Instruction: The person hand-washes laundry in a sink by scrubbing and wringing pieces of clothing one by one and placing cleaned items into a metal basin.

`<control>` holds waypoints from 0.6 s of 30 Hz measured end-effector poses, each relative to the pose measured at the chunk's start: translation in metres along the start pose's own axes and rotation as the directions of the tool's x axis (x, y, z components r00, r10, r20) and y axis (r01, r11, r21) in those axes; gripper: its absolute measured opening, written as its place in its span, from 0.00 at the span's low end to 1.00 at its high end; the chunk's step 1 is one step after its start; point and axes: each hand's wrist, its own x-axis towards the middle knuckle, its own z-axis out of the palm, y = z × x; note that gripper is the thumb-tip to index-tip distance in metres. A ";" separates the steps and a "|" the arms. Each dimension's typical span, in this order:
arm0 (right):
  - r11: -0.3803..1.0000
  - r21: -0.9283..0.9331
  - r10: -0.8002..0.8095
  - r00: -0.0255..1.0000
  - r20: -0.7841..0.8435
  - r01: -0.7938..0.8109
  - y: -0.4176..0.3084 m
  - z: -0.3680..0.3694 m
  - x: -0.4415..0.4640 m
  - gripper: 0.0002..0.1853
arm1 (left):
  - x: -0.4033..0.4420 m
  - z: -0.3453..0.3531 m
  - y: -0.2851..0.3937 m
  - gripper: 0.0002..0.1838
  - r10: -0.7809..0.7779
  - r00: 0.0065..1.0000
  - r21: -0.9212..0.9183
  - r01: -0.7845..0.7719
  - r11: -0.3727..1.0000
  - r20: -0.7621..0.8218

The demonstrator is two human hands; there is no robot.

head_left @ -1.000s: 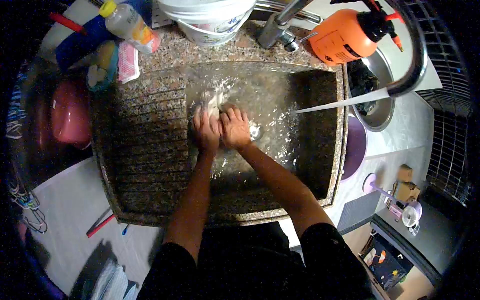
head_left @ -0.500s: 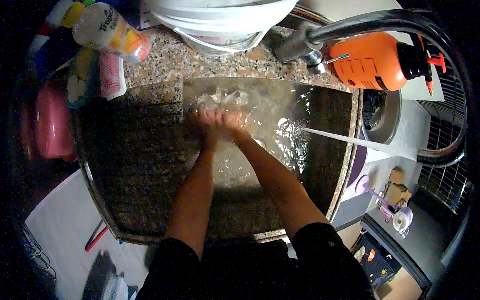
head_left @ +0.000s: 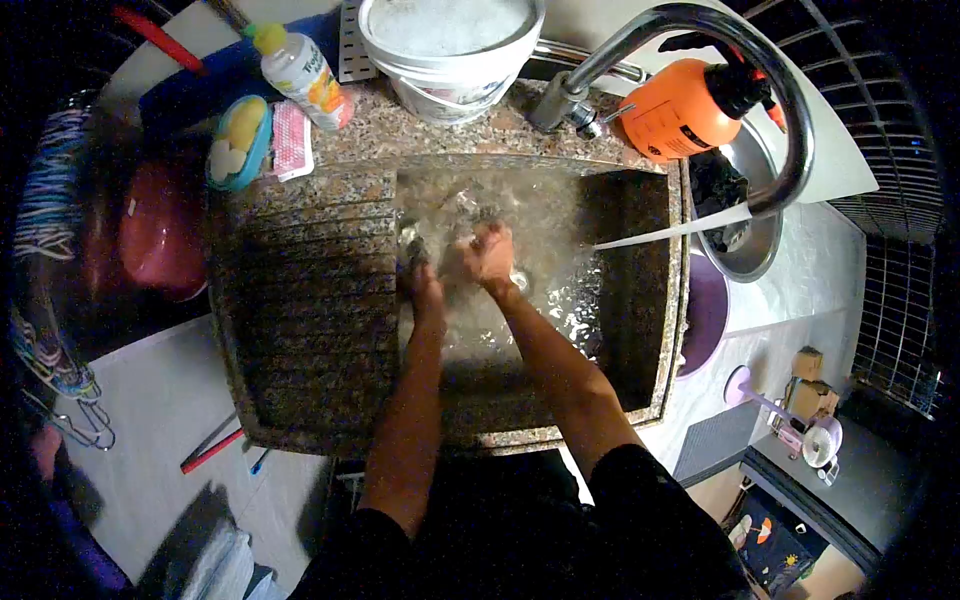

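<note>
left arm (head_left: 412,430) extended forward, left fingers (head_left: 421,272) blurred | right arm (head_left: 560,370) extended forward, right fingers (head_left: 490,240) curled

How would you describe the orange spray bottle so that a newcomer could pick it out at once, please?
Start at the stone sink and follow its far edge to the curved metal tap. Just right of the tap's base is the spray bottle with a black top. Its bright orange body sets it apart from the white bucket left of the tap.
</note>
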 end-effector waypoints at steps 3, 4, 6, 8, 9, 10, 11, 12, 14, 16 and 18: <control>0.761 0.645 0.019 0.992 -0.125 0.067 -0.055 -0.027 -0.027 0.17 | -0.010 -0.008 0.019 0.35 -0.077 0.915 -0.529 0.296 0.795 0.396; 0.573 0.819 0.060 0.998 -0.010 -0.026 -0.069 -0.031 -0.045 0.14 | -0.012 -0.007 0.025 0.38 -0.026 0.865 -0.596 0.367 0.714 0.501; 0.573 0.816 -0.063 0.997 -0.045 0.073 -0.100 -0.069 -0.069 0.12 | 0.011 -0.025 -0.002 0.33 0.247 0.667 -0.664 0.491 0.564 0.703; 0.632 0.749 -0.189 0.977 -0.102 0.201 -0.124 -0.092 -0.087 0.09 | 0.011 -0.026 -0.002 0.29 0.192 0.662 -0.647 0.557 0.520 0.724; 0.610 0.759 -0.188 0.972 -0.139 0.226 -0.136 -0.095 -0.096 0.11 | 0.013 -0.025 -0.003 0.28 0.164 0.658 -0.637 0.588 0.499 0.735; 0.704 0.678 -0.183 0.976 -0.118 0.214 -0.142 -0.101 -0.102 0.11 | 0.018 -0.022 -0.002 0.26 0.139 0.652 -0.627 0.616 0.477 0.746; 0.757 0.621 -0.165 0.979 -0.116 0.201 -0.145 -0.103 -0.103 0.12 | 0.017 -0.016 0.013 0.25 0.186 0.513 -0.529 0.682 0.505 0.838; 0.806 0.562 -0.147 0.983 -0.114 0.186 -0.148 -0.105 -0.103 0.12 | 0.017 -0.010 0.028 0.24 0.229 0.354 -0.420 0.720 0.552 0.907; 0.844 0.516 -0.085 0.987 -0.140 0.146 -0.139 -0.087 -0.099 0.12 | 0.005 -0.004 0.028 0.23 0.234 0.350 -0.413 0.637 0.651 0.907; 0.863 0.474 -0.054 0.964 -0.262 0.177 -0.108 -0.051 -0.078 0.13 | -0.022 -0.002 0.011 0.24 0.211 0.641 -0.554 0.398 0.732 0.738; 0.849 0.524 0.130 0.987 -0.099 -0.059 -0.082 -0.047 -0.048 0.15 | -0.023 -0.001 -0.009 0.25 0.075 0.820 -0.509 0.279 0.814 0.568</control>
